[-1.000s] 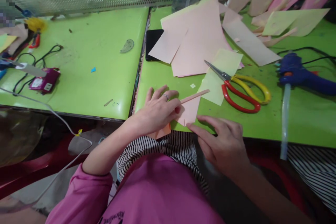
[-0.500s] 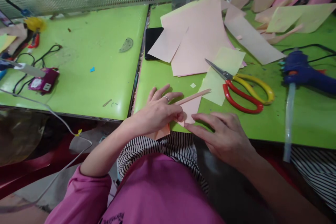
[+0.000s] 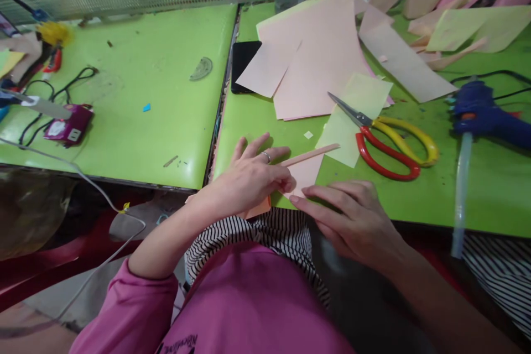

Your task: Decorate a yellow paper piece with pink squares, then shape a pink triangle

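My left hand (image 3: pixel 253 181) lies at the front edge of the green table, its thumb and forefinger closed on a small piece of pink paper (image 3: pixel 307 171); the other fingers are spread. A narrow tan strip (image 3: pixel 314 155), either a stick or folded paper, reaches out from under this hand across the piece's far edge. With thumb and forefinger close together, my right hand (image 3: pixel 352 215) grips the near edge of the same paper. Part of an orange paper piece (image 3: pixel 260 208) shows below my left wrist. Scissors (image 3: pixel 365 121) with red and yellow handles lie beyond my right hand.
Large pink sheets (image 3: pixel 319 61) partly cover a black phone (image 3: pixel 243 69). Pale yellow paper (image 3: pixel 342 135) lies under the scissor blades. At right is a blue glue gun (image 3: pixel 477 108) with a glue stick (image 3: pixel 461 193). A purple box (image 3: pixel 70 124) with cables sits left.
The view has shifted slightly, so the table things appear a little further right. My right fingers have drawn closer together at the paper's near edge; my left hand keeps its hold.
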